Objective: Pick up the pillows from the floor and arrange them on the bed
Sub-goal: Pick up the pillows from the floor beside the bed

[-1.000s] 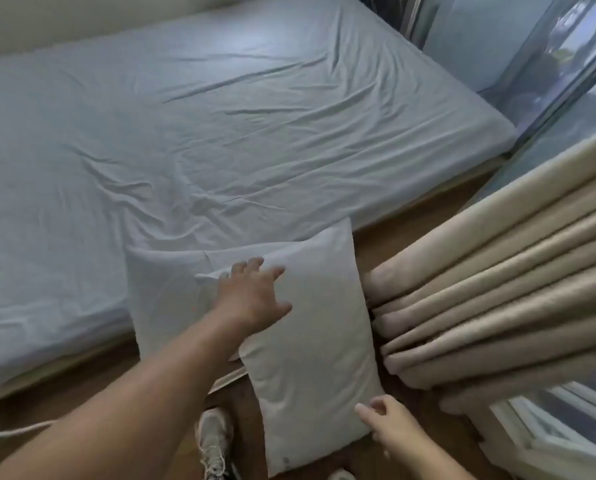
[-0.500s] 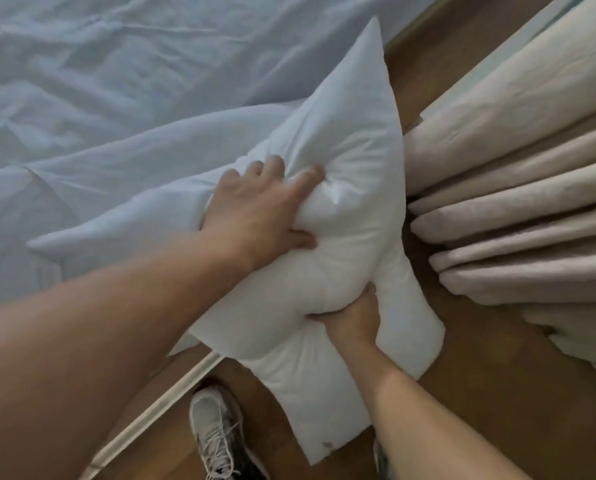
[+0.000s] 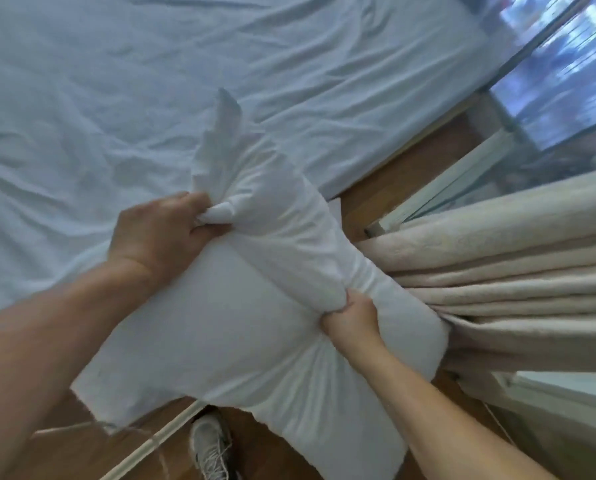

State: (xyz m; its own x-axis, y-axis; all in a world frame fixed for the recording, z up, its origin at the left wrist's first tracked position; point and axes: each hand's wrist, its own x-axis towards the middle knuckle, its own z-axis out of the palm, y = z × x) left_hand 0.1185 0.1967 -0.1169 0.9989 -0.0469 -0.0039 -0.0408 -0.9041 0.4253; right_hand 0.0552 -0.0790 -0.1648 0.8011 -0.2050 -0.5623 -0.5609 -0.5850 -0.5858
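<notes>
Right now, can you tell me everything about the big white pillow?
The soft white fabric pillow looks plump and wrinkled. It is lifted over the wooden floor beside the pale blue bed sheet. The left hand bunches its upper edge; the right hand pinches its middle. One corner points up, and its right side brushes the cream curtain.

Pillows (image 3: pixel 241 341) plain white, no print. Bed (image 3: pixel 116 98) sheet pale blue-grey, plain. Curtain (image 3: pixel 497 258) at the bed's right edge cream-beige with a faint woven texture. Floor (image 3: pixel 407 168) warm brown wood. Shoe (image 3: pixel 210 445) grey-white with pale laces. Window frame (image 3: pixel 445 188) off-white.
</notes>
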